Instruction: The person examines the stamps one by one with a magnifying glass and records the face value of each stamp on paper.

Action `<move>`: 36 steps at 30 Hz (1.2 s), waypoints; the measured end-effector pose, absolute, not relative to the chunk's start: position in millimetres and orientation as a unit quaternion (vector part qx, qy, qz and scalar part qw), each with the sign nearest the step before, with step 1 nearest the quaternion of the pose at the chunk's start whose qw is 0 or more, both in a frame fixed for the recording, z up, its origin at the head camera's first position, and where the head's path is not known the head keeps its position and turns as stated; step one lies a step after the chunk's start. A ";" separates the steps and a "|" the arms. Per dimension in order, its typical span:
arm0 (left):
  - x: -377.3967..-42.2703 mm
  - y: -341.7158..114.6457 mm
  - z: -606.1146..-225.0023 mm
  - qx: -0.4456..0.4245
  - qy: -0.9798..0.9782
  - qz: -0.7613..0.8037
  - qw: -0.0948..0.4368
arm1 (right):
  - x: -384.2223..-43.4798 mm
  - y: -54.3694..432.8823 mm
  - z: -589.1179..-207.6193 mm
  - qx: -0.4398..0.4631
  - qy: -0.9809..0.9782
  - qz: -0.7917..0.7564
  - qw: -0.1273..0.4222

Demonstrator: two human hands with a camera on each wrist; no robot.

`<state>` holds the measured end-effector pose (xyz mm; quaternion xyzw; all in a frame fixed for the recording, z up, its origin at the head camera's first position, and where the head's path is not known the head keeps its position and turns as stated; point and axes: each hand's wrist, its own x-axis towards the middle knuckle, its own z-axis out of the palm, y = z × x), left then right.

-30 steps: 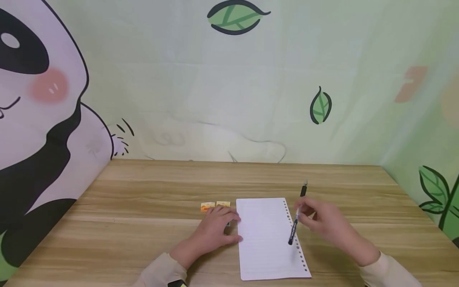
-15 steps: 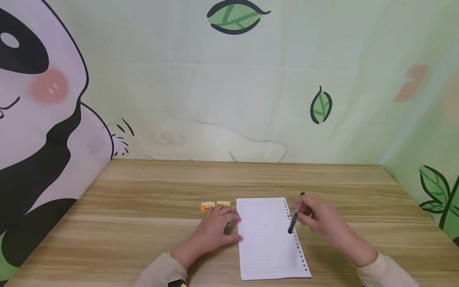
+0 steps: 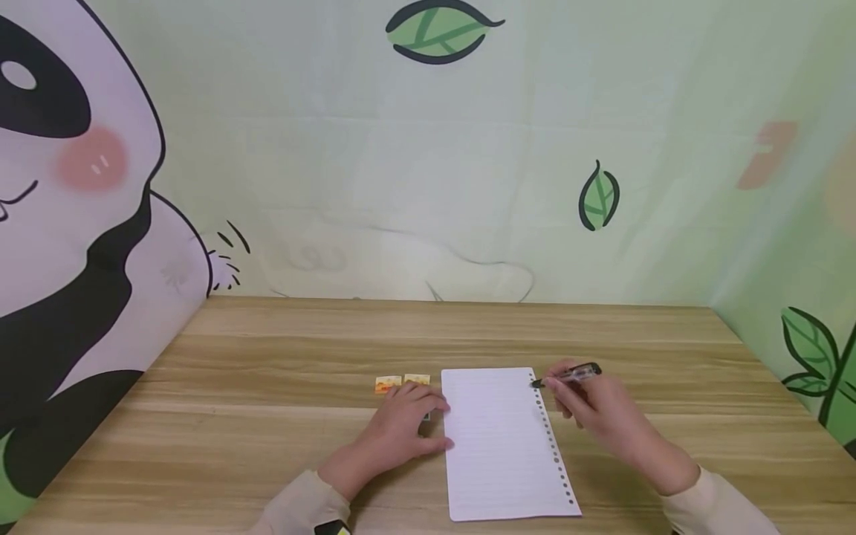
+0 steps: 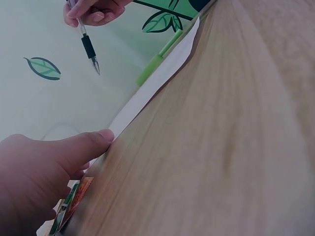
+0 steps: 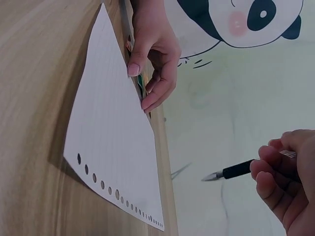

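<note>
A white lined sheet of loose-leaf paper (image 3: 498, 446) lies on the wooden table, with punched holes along its right edge. My left hand (image 3: 397, 431) rests at the sheet's left edge, thumb and fingertips touching it. Under and beyond that hand lie small printed cards, one orange and yellow (image 3: 386, 385), another pale yellow (image 3: 417, 380), and a partly hidden green-edged one. Above the sheet's upper right edge, my right hand (image 3: 602, 401) pinches a clear-barrelled pen (image 3: 570, 377) with a black grip. In the right wrist view the pen's bare metal tip (image 5: 212, 176) is off the paper.
The wooden table (image 3: 267, 357) extends on both sides of the sheet and behind it. A pale green backdrop (image 3: 321, 148) with a panda and leaves printed on it stands at the table's back and sides.
The pen has turned in my right hand: its tip pointed away toward the backdrop and now points left over the sheet's edge. My left hand and the paper stay put.
</note>
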<state>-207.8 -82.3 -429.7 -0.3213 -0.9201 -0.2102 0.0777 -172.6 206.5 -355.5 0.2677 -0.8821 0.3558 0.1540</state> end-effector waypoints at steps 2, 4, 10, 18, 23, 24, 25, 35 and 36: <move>-207.9 -82.6 -429.8 -0.322 -0.920 -0.207 0.080 | -173.5 205.6 -355.3 0.276 -0.877 0.357 0.164; -208.2 -82.9 -430.2 -0.322 -0.921 -0.204 0.081 | -173.6 205.2 -355.1 0.280 -0.873 0.364 0.162; -208.9 -83.3 -430.2 -0.323 -0.920 -0.204 0.082 | -170.9 204.5 -355.0 0.268 -0.863 0.413 0.111; -209.9 -84.1 -430.5 -0.319 -0.922 -0.205 0.079 | -179.5 198.3 -359.0 0.245 -0.849 0.456 0.106; -210.4 -84.3 -430.6 -0.317 -0.924 -0.200 0.080 | -183.7 196.7 -360.9 0.225 -0.852 0.466 0.083; -210.4 -84.3 -430.6 -0.317 -0.924 -0.199 0.080 | -184.2 196.6 -360.9 0.221 -0.851 0.469 0.077; -210.3 -84.4 -430.7 -0.317 -0.924 -0.198 0.081 | -184.6 196.4 -360.9 0.218 -0.851 0.472 0.071; -209.8 -83.3 -432.0 -0.325 -0.921 -0.201 0.078 | -185.0 194.8 -362.1 0.205 -0.839 0.504 0.011; -209.7 -83.3 -432.1 -0.326 -0.920 -0.202 0.077 | -185.1 194.6 -362.7 0.204 -0.837 0.508 0.007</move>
